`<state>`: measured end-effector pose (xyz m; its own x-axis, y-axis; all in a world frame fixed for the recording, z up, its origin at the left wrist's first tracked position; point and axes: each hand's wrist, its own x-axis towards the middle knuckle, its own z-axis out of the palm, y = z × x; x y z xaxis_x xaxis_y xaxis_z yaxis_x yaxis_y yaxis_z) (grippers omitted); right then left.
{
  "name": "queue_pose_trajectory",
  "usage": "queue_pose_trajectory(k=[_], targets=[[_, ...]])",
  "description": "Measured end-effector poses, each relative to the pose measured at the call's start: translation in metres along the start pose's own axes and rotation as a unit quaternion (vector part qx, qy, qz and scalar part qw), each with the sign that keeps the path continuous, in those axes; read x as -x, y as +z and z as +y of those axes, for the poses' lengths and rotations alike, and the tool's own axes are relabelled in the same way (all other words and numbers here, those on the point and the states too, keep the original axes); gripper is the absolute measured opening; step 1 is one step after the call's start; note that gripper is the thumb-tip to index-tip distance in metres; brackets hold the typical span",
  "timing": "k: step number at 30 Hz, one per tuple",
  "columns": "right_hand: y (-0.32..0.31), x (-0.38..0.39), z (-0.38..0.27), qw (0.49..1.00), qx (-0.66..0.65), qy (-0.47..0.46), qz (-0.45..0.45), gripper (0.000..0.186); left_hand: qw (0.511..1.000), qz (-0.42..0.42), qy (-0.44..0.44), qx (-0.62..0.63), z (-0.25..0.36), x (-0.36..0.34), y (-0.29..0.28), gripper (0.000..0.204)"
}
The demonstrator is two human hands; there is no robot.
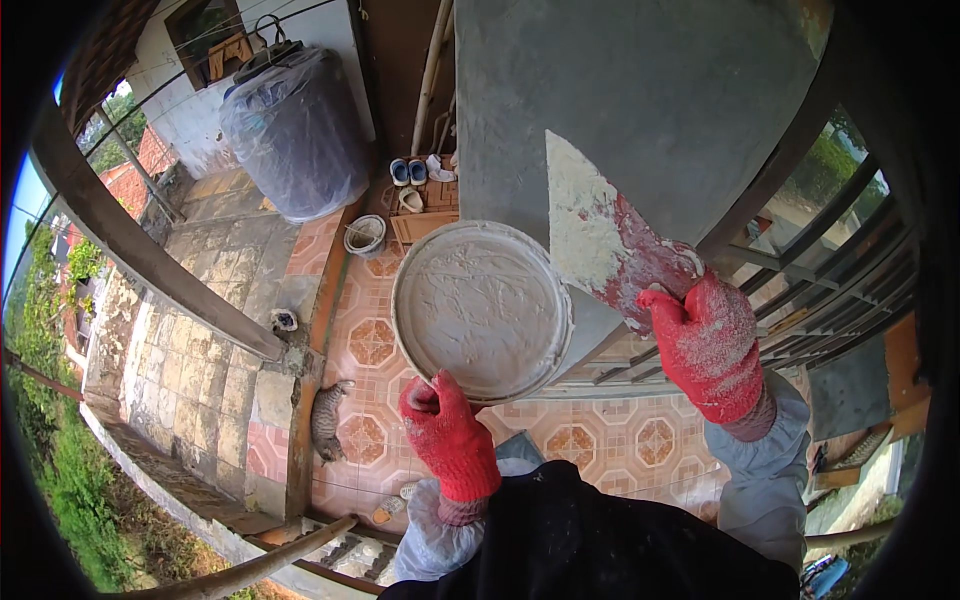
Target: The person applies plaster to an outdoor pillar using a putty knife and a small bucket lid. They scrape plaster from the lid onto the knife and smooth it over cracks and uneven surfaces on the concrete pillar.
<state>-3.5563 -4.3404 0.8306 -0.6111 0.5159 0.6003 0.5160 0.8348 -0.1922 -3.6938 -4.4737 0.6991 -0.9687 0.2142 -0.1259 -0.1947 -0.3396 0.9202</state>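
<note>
Well, counting clock hands from the round pan [484,325], a big barrel [295,140] wrapped in thin plastic stands between ten and eleven o'clock. A striped cat [326,422] lies at eight o'clock on the tiled floor [572,445]. A small bucket [365,238] sits at ten, and blue shoes [400,173] at eleven.

The left hand [452,440], gloved in red, is at about half past six, gripping the pan by its near rim. Its thumb is on top; the fingers underneath are hidden. The pan is near the middle, its face up, with grey paste [480,285] spread over it.

The flat scraper [622,245] is at two o'clock. Its long line runs from ten o'clock down to four, with the wide, pale-caked end toward ten. I cannot tell if it touches the pan. The right hand [708,345], dusty and gloved in red, is at three, clenched on the scraper's low end. Past it are dark window bars [800,268], also at three.
</note>
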Motion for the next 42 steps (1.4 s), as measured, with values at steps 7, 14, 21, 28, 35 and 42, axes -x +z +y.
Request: queue_pose_trajectory(k=[7,14,21,28,35,42], targets=[[0.016,0.004,-0.022,0.999,0.029,-0.026,-0.020,0.032,0.998,-0.018,0.025,-0.052,-0.014,-0.018,-0.020,0.020],[0.036,0.013,-0.031,0.990,0.075,-0.121,-0.016,0.027,0.999,0.008,0.014,-0.045,-0.027,-0.030,-0.021,0.021],[0.051,0.019,-0.034,0.990,0.054,-0.129,0.008,0.024,0.995,0.006,0.024,-0.096,-0.030,-0.042,-0.027,0.022],[0.061,0.019,-0.030,0.996,0.055,-0.070,0.015,0.025,0.993,0.037,0.043,-0.103,-0.033,-0.053,-0.032,0.022],[0.067,0.014,-0.028,0.998,0.028,-0.048,0.010,0.027,0.985,0.027,0.067,-0.158,-0.030,-0.053,-0.036,0.022],[0.070,0.010,-0.029,0.988,-0.109,0.107,-0.037,0.035,0.978,0.028,0.088,-0.186,-0.034,-0.057,-0.038,0.023]])
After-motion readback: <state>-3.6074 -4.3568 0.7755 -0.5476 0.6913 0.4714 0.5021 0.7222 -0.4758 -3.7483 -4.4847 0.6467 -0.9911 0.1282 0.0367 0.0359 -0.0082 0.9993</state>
